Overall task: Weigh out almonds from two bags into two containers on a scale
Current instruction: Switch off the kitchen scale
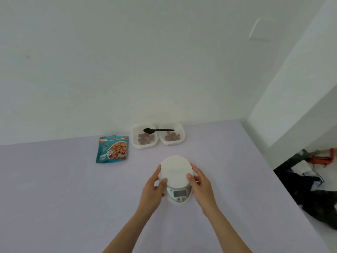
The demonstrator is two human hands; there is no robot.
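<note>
A white kitchen scale with a round platform and a grey display sits on the lilac table. My left hand grips its left side and my right hand grips its right side. Further back stand two white containers, the left container and the right container, each with some almonds in it. A black spoon lies across both rims. A teal almond bag lies flat to the left of the containers. Only one bag is in view.
The lilac table meets a white wall at the back and a white ledge on the right. Beyond the table's right edge lie dark cloth and an orange tool.
</note>
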